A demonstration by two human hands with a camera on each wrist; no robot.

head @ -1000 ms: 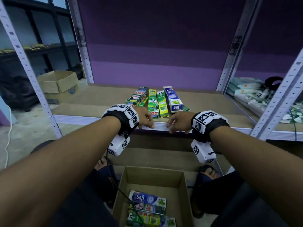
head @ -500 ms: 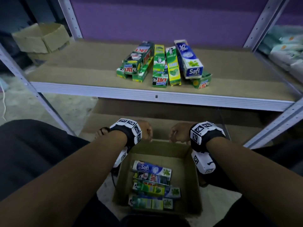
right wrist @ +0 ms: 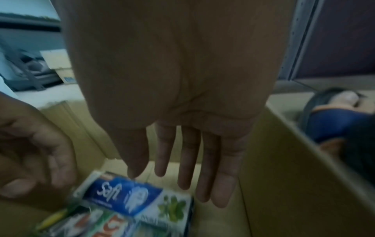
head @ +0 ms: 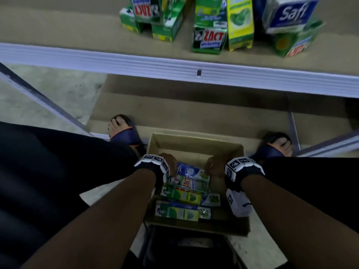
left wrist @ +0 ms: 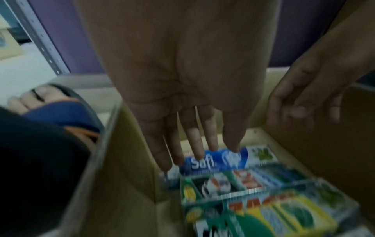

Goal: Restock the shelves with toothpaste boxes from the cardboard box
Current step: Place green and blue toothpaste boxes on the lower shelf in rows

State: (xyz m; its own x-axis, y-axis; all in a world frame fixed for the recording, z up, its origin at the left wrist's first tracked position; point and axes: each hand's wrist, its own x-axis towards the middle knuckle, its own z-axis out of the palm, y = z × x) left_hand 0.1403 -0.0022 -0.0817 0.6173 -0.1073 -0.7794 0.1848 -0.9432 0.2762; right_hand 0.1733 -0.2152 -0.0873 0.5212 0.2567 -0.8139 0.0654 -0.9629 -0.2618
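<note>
Cardboard box (head: 196, 144) on the floor between the person's feet, both hands now down inside it; a second ago they rested on the shelf edge (head: 174, 65), then dropped toward the box. Left hand (head: 169, 162) has fingers straight and relaxed, tips just over or touching the blue Safi box (head: 189, 170), no grip yet. Right hand (head: 214, 166) likewise loose, fingers extended, hanging above the Safi box's far end, holding nothing. Contact can't be confirmed: wrist views are blurred. Safi box lies on top at the back of the cardboard box, green Zact boxes (head: 182, 197) packed beside and below it. Shelf above already carries a cluster of shelved toothpaste boxes (head: 209, 37), some stacked. Judgement: placing cycle finished, next pick starting; Safi box looks like the target, likely a two-handed lift. Several boxes left to move, so restocking is partway.
</note>
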